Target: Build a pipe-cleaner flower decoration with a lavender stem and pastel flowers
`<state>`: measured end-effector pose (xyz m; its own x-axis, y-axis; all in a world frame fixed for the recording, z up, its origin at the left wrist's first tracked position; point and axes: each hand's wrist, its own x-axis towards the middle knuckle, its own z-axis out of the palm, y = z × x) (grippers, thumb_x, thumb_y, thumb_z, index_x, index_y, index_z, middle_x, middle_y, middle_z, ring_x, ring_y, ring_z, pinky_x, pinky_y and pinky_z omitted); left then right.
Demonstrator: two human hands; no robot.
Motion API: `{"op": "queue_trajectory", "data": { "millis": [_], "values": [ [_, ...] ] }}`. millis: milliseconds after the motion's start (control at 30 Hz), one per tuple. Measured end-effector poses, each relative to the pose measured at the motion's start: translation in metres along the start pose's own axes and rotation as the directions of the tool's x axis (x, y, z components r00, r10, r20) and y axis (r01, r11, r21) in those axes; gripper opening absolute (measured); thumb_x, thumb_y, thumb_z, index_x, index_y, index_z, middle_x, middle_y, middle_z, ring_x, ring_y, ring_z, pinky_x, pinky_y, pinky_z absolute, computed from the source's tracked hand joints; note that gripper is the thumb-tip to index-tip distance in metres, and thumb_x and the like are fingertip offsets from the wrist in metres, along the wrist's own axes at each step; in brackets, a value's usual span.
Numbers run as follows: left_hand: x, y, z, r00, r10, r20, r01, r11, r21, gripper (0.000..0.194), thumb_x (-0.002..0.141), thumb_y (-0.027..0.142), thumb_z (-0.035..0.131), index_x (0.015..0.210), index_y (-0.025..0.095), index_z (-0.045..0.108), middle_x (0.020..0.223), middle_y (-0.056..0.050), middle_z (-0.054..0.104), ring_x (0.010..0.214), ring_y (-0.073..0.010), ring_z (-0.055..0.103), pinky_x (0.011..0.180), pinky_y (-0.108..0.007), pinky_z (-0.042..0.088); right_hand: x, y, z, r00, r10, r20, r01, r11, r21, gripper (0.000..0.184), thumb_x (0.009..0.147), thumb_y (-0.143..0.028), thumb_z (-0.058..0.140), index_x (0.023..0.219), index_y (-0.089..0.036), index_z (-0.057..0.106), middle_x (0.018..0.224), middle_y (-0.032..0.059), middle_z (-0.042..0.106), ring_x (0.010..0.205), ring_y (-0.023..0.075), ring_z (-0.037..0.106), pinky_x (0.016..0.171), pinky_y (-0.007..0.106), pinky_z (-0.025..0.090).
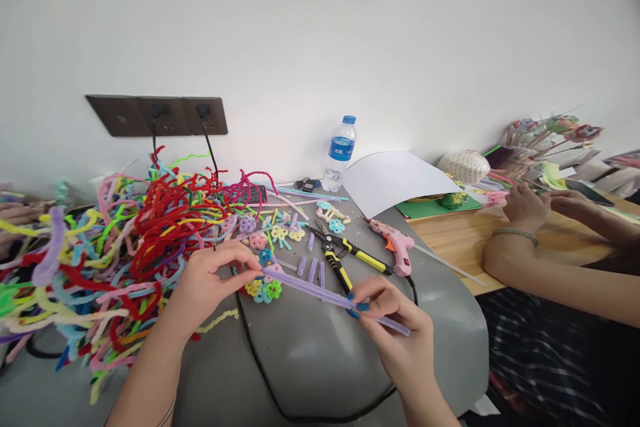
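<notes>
Between my two hands stretches a folded or doubled lilac pipe cleaner (310,285). The thumb and index finger of my left hand (213,280) pinch its left end. Further along, my right hand (395,323) grips it with closed fingertips, and its tail pokes out to the right. Just behind the strand lie several short cut lilac pieces (312,270). Small pipe-cleaner flowers (273,290) in yellow, green, blue and pink sit beside my left fingertips. Yellow-and-black pliers or cutters (345,253) rest open on the grey table (300,353).
A large tangle of coloured pipe cleaners (165,227) covers the left side. A pink glue gun (395,243) with a black cord (260,367) lies right of centre. Behind stand a water bottle (341,153) and white paper (390,180). Another person's hands (530,207) work at the wooden table (450,247).
</notes>
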<state>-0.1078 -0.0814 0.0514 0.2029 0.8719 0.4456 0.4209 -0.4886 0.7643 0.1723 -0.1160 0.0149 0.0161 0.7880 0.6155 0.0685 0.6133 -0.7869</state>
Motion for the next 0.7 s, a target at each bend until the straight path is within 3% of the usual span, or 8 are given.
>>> {"op": "queue_trajectory", "data": {
  "millis": [267,367,500,600,700],
  "values": [
    [-0.003,0.008,-0.006,0.979,-0.118,0.164,0.11,0.992,0.058,0.007,0.083,0.02,0.071,0.085,0.025,0.076,0.086,0.001,0.077,0.075,-0.0133,0.07,0.068,-0.017,0.052,0.007,0.0,-0.005,0.995,-0.013,0.097,0.015,1.0,-0.022,0.024,0.081,-0.003,0.067,0.07,-0.023,0.061,0.077,-0.0002,0.072,0.067,0.015,0.067,0.058,0.024,0.049],
    [-0.006,0.01,0.002,0.953,-0.156,0.26,0.149,0.988,0.046,0.019,0.081,0.019,0.074,0.096,0.028,0.081,0.093,0.001,0.081,0.081,-0.0149,0.074,0.074,-0.018,0.054,0.01,0.0,-0.006,0.987,-0.022,0.161,0.028,0.999,-0.038,0.025,0.083,-0.003,0.067,0.069,-0.022,0.061,0.078,0.0012,0.073,0.067,0.0159,0.067,0.057,0.025,0.048],
    [-0.008,0.014,0.017,0.942,-0.203,0.268,0.228,0.972,-0.065,0.014,0.082,0.024,0.076,0.093,0.027,0.085,0.088,-0.001,0.083,0.078,-0.0169,0.077,0.071,-0.018,0.057,0.012,0.002,-0.003,0.988,-0.001,0.157,-0.003,1.0,0.03,0.022,0.088,-0.011,0.071,0.071,-0.023,0.063,0.077,0.0021,0.072,0.065,0.016,0.065,0.054,0.025,0.046],
    [-0.012,0.018,0.024,0.916,-0.244,0.318,0.316,0.927,-0.201,0.023,0.079,0.028,0.082,0.101,0.024,0.085,0.084,-0.004,0.084,0.069,-0.0186,0.077,0.064,-0.02,0.059,0.014,0.004,-0.002,0.991,0.012,0.132,-0.022,0.997,0.079,0.021,0.091,-0.019,0.073,0.072,-0.023,0.065,0.077,0.0032,0.072,0.064,0.0158,0.063,0.052,0.025,0.044],
    [-0.017,0.021,0.03,0.926,-0.231,0.3,0.331,0.878,-0.345,0.021,0.083,0.026,0.078,0.103,0.021,0.084,0.081,-0.006,0.083,0.058,-0.0184,0.076,0.062,-0.023,0.062,0.015,0.004,-0.005,0.986,-0.009,0.165,-0.008,0.995,0.099,0.022,0.094,-0.024,0.072,0.072,-0.022,0.067,0.077,0.0052,0.072,0.065,0.0173,0.064,0.055,0.027,0.046]
  ]
}}
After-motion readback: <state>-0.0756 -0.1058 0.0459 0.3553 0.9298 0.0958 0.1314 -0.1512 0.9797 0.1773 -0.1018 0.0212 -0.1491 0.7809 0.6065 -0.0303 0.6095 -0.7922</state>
